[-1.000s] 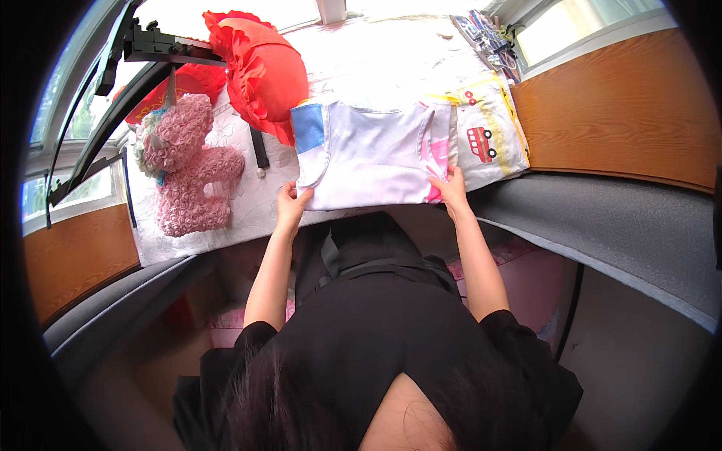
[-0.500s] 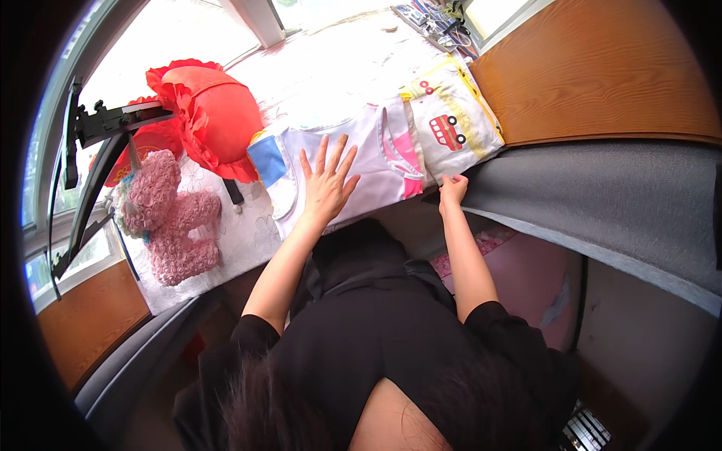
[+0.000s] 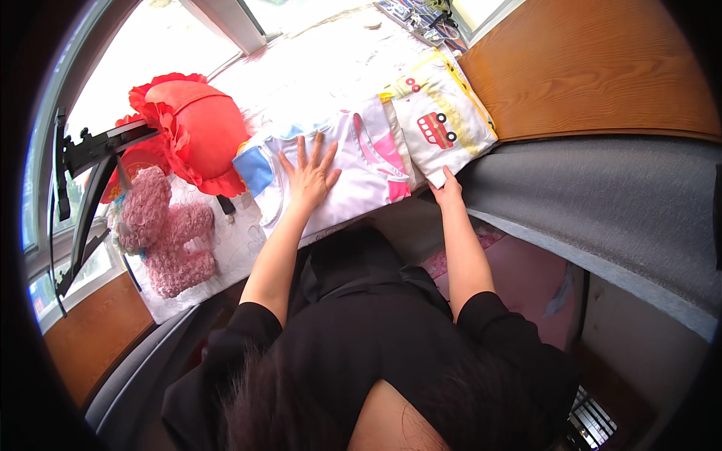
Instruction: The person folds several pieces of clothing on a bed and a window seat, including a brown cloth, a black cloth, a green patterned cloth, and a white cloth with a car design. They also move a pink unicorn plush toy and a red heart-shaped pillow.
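A white sleeveless top (image 3: 353, 169) with blue and pink patches lies spread on the white-covered table. My left hand (image 3: 309, 179) rests flat on its left half, fingers spread. Just right of the top, partly against it, sits a folded white cloth item (image 3: 417, 113) with yellow edging and a printed red bus. At that item's near corner, by the table's front edge, my right hand (image 3: 449, 189) pinches the fabric between thumb and fingers. The underside of this grip is hidden.
On the left are a red ruffled hat (image 3: 207, 131), a pink plush unicorn (image 3: 177, 233) and a black stand arm (image 3: 113, 144). A wooden panel (image 3: 602, 68) and grey fabric (image 3: 594, 199) border the right. A holder of small items (image 3: 425, 26) stands at the far edge.
The whole view has shifted a little. My left hand stays spread on the top, which looks slightly more creased. My right hand stays at the bus-print item's near corner, its index finger now lying higher along the fabric.
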The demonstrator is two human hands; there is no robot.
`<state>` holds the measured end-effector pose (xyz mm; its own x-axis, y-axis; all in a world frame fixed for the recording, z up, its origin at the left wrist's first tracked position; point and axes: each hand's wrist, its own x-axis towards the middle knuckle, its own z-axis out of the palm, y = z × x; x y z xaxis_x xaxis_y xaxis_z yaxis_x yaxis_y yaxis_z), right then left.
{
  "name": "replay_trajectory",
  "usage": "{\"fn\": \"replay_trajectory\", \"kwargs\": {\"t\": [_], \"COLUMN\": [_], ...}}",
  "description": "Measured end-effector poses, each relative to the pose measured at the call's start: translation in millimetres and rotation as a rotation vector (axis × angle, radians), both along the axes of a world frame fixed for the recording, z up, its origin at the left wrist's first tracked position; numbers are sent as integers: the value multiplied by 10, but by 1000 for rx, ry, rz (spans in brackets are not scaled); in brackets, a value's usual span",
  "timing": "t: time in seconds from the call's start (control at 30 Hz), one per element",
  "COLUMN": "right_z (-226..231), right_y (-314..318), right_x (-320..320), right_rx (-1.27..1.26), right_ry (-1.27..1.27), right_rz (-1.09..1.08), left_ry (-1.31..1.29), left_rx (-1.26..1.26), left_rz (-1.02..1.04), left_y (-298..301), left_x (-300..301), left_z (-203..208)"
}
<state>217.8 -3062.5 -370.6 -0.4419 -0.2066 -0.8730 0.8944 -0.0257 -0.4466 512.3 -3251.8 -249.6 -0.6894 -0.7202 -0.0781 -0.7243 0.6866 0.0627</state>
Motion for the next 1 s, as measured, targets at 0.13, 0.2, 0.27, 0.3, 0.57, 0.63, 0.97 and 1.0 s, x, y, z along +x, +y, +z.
{"fn": "replay_trajectory", "kwargs": {"t": [0.13,0.2,0.27,0.3,0.57,0.63,0.97,1.0], "right_z": [209,548,1137,1355,3383,3683,3717,3684], "right_y": [-140,-303,-451,-476,-266,-79,-222,-328], "right_x": [-334,-493,-531,-605,-212,-52,322,357], "right_rx": [-106,-264,-433,-512,-845,-880,-1109,-997], "right_ry": [54,145,211,242,539,574,169,200], "right_rz": [13,84,90,72,-23,5,320,351], "left_ry": [51,137,282,384,875,906,1739,1767], "left_rx": [57,78,64,101,1126,1594,2378,2160], "left_rz": [13,6,-39,-92,-13,103,476,568], "left_y": [41,101,165,195,587,660,259,135], "left_x": [-71,-64,-13,-48,-510,-545,114,274], "left_z": [137,235,300,347,695,705,1438,1459]}}
